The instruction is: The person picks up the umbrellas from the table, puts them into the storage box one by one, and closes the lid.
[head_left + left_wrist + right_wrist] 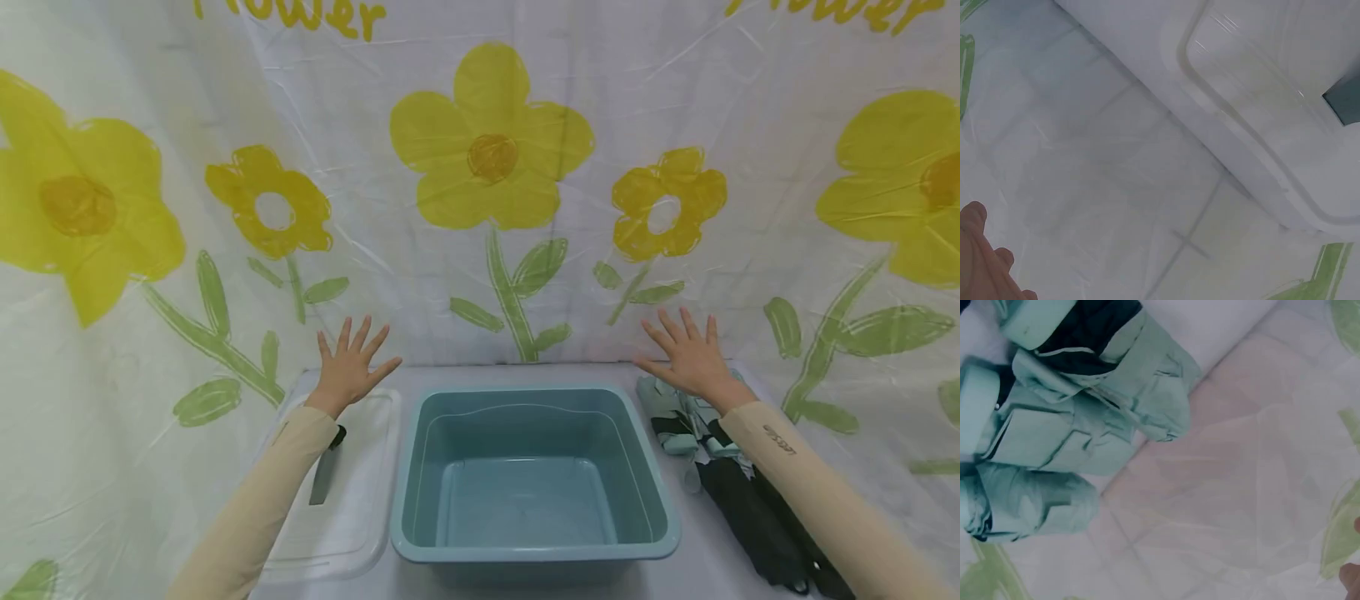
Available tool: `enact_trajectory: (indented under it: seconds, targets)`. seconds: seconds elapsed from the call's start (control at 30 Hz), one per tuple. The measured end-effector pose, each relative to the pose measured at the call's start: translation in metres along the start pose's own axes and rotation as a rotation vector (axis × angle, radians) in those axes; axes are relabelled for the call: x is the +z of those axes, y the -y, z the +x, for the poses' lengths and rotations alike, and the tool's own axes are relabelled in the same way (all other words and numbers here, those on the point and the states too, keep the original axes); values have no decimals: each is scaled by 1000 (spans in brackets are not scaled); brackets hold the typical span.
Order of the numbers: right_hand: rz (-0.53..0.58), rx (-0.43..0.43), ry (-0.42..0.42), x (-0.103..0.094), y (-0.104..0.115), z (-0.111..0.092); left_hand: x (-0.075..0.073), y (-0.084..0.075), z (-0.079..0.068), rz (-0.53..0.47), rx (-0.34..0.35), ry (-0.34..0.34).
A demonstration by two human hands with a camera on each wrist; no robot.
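My left hand [348, 371] is raised with its fingers spread, above the far part of a white plastic lid [367, 500]. On the lid lies a flat grey-green strip [324, 479] with a black end, partly behind my sleeve. The lid [1254, 69] and the strip's squared end [1349, 103] also show in the left wrist view. Over on the other side, my right hand [688, 358] is held up with fingers spread, holding nothing. Near it lie teal and black fabric bundles [678, 443], seen closer as rolled teal bundles [1060, 440]. An open blue-green plastic tub [532, 553] stands between my hands.
Long black bundles [750, 521] lie on the right, partly under my right forearm. Behind the white table [465, 375] hangs a white curtain [420, 292] printed with yellow flowers, which meets the table's back edge and surrounds both sides.
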State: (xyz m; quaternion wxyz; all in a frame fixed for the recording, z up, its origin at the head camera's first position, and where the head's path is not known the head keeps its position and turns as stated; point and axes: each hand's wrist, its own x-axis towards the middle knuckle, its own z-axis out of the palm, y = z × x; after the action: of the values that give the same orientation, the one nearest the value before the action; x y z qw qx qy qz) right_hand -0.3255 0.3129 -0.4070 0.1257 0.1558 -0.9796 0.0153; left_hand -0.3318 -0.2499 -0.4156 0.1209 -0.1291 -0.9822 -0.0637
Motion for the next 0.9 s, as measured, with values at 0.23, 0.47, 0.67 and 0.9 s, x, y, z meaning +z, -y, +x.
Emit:
enact_trajectory:
  seconds: [0.23,0.47,0.67,0.9]
  targets:
    - [-28,-29,24,0,-1,-5,0,-5,-3,3,9,32]
    - [52,-49,41,-5,-2,-12,0,-22,-4,-3,90,-15]
    - [116,-65,-17,-8,-1,-21,1,-37,-7,-75,149,-75]
    - [182,-70,-40,-8,2,-37,0,-48,-18,-256,142,-84]
